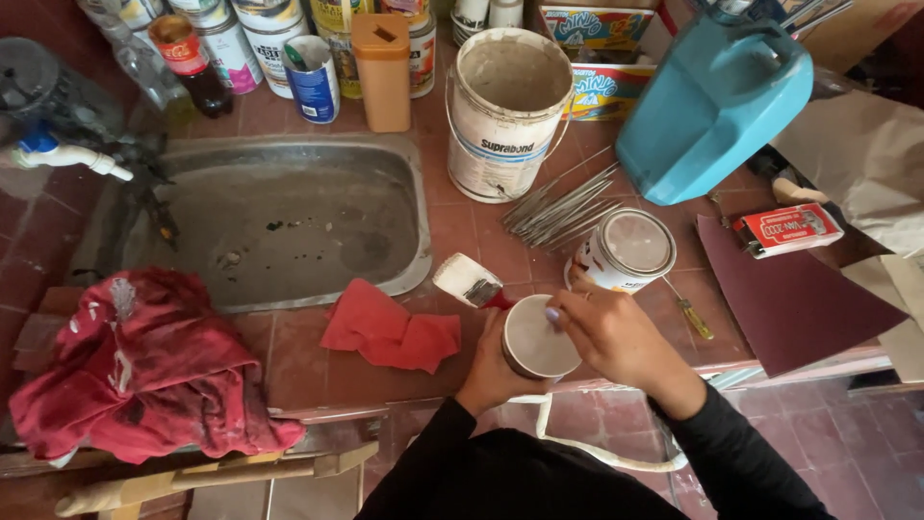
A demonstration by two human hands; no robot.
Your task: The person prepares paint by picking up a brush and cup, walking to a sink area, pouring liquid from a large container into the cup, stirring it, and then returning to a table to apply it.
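Note:
My left hand point(493, 371) wraps around a small round tin point(536, 339) with a pale lid, held at the counter's front edge. My right hand point(616, 332) rests its fingers on top of the tin's lid, thumb at the rim. Just behind the tin lies a paintbrush point(469, 280) with a pale head and red handle. A second small tin point(628, 248) with a silvery lid stands upright right behind my right hand. A red cloth point(390, 330) lies flat to the left of the tin.
A metal sink point(289, 217) fills the left of the tiled counter, with a red rag heap point(144, 361) at its front. A white bucket point(505, 111), thin metal rods point(563, 207), a blue jerrycan point(712, 101), dark sandpaper point(794, 299), a screwdriver point(689, 314) and several cans stand behind.

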